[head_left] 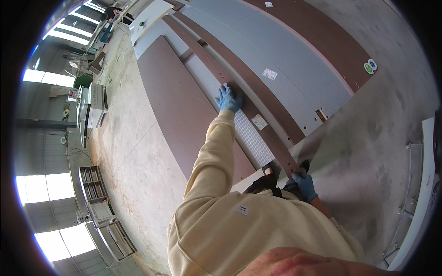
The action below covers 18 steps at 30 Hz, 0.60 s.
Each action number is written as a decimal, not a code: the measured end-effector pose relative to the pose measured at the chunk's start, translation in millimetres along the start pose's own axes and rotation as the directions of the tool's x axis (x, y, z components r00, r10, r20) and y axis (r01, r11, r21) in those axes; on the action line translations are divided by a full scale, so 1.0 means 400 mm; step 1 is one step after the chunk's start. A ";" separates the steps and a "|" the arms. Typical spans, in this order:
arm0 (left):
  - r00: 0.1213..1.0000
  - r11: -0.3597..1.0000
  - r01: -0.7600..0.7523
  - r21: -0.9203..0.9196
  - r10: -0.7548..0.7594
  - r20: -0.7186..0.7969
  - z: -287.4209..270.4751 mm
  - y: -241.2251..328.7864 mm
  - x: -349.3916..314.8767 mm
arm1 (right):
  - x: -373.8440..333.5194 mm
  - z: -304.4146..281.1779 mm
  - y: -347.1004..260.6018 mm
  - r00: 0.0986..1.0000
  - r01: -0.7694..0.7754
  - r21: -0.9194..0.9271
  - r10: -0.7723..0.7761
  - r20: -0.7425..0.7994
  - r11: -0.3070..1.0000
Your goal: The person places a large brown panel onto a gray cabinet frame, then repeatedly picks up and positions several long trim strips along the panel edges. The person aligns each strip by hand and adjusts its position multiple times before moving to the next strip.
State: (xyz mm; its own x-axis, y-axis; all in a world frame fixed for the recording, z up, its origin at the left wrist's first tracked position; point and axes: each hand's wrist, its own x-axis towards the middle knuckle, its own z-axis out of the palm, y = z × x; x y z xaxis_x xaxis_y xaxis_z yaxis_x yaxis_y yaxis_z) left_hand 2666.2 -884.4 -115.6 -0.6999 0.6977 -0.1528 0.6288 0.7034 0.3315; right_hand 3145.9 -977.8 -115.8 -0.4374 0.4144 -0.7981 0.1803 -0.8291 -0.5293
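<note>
A long narrow brown board (275, 146) with a white label and small holes stretches away in front of me. My left hand (229, 99), in a blue glove, lies on it with fingers spread, partway along its length. At the board's near end, my right hand (305, 185), also gloved in blue, is closed round the end close to my body. Part of its fingers is hidden. Beside the board on the right runs another narrow brown board (290, 129). A pale textured sheet (253, 140) shows along its left side.
A wide brown panel (179, 101) lies at the left. On the right are a large grey panel (299, 64) with a label and a dark brown panel (322, 32). A white machine (96, 106) and a shelf rack (94, 184) stand farther left. A metal frame (410, 184) borders the right.
</note>
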 end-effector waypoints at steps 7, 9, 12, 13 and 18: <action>0.994 0.994 0.106 -0.022 -0.107 -0.038 0.013 0.032 0.008 | 0.066 -0.026 0.035 0.856 0.433 -0.751 -0.488 0.170 0.498; 0.993 0.994 0.106 -0.015 -0.107 -0.054 0.014 0.043 0.001 | 0.101 -0.041 0.019 0.906 0.209 -0.879 -0.422 0.010 0.428; 0.992 0.995 0.092 0.034 -0.089 -0.091 0.010 0.063 0.003 | 0.145 -0.052 -0.027 0.836 0.123 -0.802 -0.496 -0.234 0.585; 0.994 0.997 0.075 0.020 -0.073 -0.082 0.011 0.070 0.002 | 0.154 -0.052 -0.046 0.805 0.148 -0.781 -0.533 -0.262 0.607; 0.998 0.996 -0.010 0.084 0.015 -0.063 0.039 0.086 -0.005 | 0.247 0.015 -0.153 0.791 0.150 -0.737 -0.527 -0.311 0.659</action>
State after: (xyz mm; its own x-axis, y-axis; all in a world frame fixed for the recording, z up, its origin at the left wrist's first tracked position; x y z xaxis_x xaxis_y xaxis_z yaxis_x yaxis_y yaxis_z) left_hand 2694.3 -859.4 -118.3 -0.7103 0.6982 -0.0892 0.6616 0.7055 0.2539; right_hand 3086.6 -888.3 -160.5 -0.1672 0.8816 -0.4414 0.7026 -0.2076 -0.6807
